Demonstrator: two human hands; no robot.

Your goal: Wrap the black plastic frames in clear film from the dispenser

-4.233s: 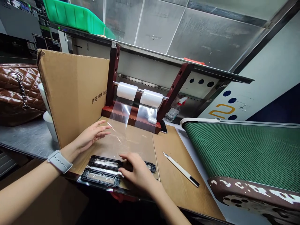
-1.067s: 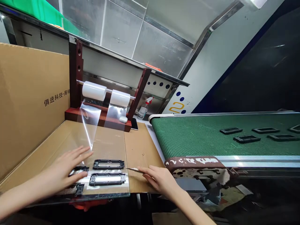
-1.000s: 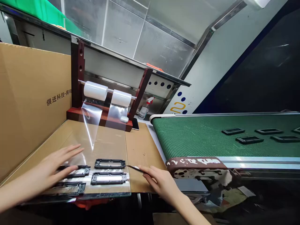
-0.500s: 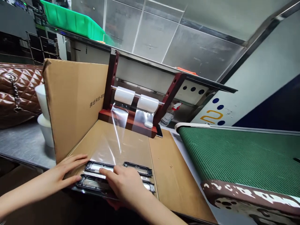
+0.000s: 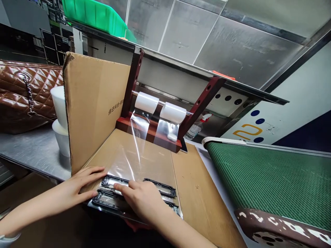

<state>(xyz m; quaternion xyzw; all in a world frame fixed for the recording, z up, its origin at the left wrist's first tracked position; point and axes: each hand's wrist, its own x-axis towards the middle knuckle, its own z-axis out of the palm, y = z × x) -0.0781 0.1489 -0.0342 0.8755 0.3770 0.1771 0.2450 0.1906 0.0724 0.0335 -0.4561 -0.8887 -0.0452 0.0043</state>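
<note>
Several black rectangular frames [image 5: 160, 187] lie in two rows under clear film [image 5: 139, 137] on a cardboard sheet [image 5: 192, 196]. The film runs down from the left of two white rolls [image 5: 146, 102] on a dark red stand [image 5: 207, 97]. My left hand [image 5: 82, 184] lies flat at the left end of the frames, fingers spread on the film's edge. My right hand [image 5: 141, 200] rests on top of the frames, closed around a thin white knife whose tip [image 5: 113, 186] pokes out by the forefinger; the rest is hidden.
An upright cardboard wall [image 5: 90, 103] stands to the left, with white cups [image 5: 60, 113] and a brown quilted bag [image 5: 23, 93] behind it. A green conveyor belt [image 5: 271, 179] runs along the right. A spray bottle [image 5: 194, 128] stands behind the stand.
My right hand took the white knife from the cardboard on the right and moved onto the frames. My left hand slid to the frames' left end. The view swung back left.
</note>
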